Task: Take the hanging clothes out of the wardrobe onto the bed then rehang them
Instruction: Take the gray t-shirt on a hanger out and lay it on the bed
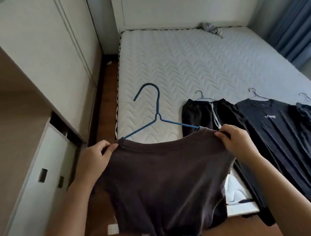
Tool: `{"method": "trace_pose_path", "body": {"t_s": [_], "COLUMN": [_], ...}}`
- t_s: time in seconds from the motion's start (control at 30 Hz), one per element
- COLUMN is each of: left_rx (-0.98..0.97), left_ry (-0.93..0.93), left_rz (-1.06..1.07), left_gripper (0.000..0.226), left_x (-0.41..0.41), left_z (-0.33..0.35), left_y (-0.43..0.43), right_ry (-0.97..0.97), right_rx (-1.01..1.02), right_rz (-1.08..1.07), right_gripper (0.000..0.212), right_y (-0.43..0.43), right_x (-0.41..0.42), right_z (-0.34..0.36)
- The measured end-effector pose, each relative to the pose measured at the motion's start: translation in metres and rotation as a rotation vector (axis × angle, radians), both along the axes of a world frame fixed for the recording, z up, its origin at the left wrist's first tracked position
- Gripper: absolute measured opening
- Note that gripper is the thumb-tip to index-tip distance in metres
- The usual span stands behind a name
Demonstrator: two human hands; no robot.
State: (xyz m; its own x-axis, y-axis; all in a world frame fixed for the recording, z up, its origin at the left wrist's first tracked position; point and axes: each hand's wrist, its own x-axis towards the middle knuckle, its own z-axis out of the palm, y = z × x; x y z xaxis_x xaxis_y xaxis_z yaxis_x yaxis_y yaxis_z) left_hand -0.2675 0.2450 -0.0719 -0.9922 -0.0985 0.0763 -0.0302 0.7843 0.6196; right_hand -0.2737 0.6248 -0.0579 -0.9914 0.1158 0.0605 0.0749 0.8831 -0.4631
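Both hands up front, each clamped on fabric. Left hand (97, 154) pinches the left shoulder seam of the brown t-shirt (162, 180); right hand (239, 141) pinches the right side of its collar. The shirt is held in the air over the bed's near left corner, hem hanging toward the floor. Blue hanger (158, 103) sits with both arm ends tucked inside the neck opening, hook pointing away over the mattress (202, 62).

Lying flat on the bed to the right, each on a thin wire hanger: black drawstring trousers (195, 116), then a navy t-shirt (280, 130), then a third dark garment (309, 114) cut off by the frame edge. Wardrobe (41, 60) is on the left.
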Motion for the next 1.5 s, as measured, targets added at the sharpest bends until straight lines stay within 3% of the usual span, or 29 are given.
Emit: {"method": "trace_pose_path", "body": {"t_s": [0.2, 0.4, 0.63, 1.07, 1.23, 1.4, 1.5], "left_rx": [-0.177, -0.265, -0.256, -0.355, -0.24, -0.142, -0.276], "left_ry": [-0.122, -0.104, -0.104, -0.241, -0.269, -0.439, -0.425], "left_rz": [0.037, 0.177, 0.186, 0.227, 0.263, 0.228, 0.239], "left_gripper": [0.022, 0.02, 0.021, 0.044, 0.039, 0.029, 0.028], "left_x": [-0.029, -0.085, -0.171, -0.357, -0.418, -0.46, -0.468], "left_z": [-0.001, -0.013, -0.056, -0.189, -0.269, -0.363, -0.412], "left_y": [0.023, 0.042, 0.047, 0.041, 0.033, 0.031, 0.035], "right_ry": [-0.019, -0.148, -0.283, -0.187, -0.194, -0.314, -0.232], "right_rx": [-0.07, -0.16, -0.216, -0.051, -0.063, -0.083, 0.065], "right_rz": [-0.024, -0.013, 0.04, -0.083, -0.16, -0.196, -0.243], "right_gripper": [0.018, 0.028, 0.012, 0.021, 0.022, 0.023, 0.025], "right_y": [0.023, 0.035, 0.049, 0.037, 0.03, 0.032, 0.024], "right_x": [-0.058, -0.122, -0.189, -0.344, -0.408, -0.444, -0.447], "right_z": [-0.021, -0.039, -0.089, -0.198, -0.282, -0.381, -0.429]}}
